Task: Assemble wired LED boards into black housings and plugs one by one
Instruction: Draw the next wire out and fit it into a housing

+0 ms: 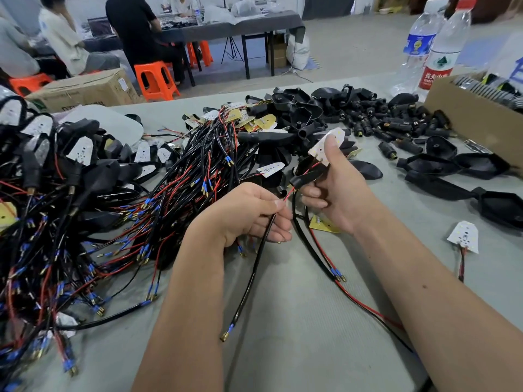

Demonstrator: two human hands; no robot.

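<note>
Right hand (336, 188) grips an LED board (325, 147) under its thumb, seemingly with a black housing (307, 172) just below. Left hand (252, 213) pinches the board's black cable (254, 267) beside it.

A white LED board (325, 147) stands tilted at centre frame, its red and black leads running down through a small black housing (307, 175) just below it. From there a black sheathed wire (253, 275) hangs toward 6 o'clock, ending in a blue-sleeved brass terminal. A tangled heap of wired boards (119, 199) lies at 9 o'clock. Loose black housings and plugs (376, 120) are scattered at 1 o'clock. A lone wired board (464, 236) lies flat at 3 o'clock.
</note>
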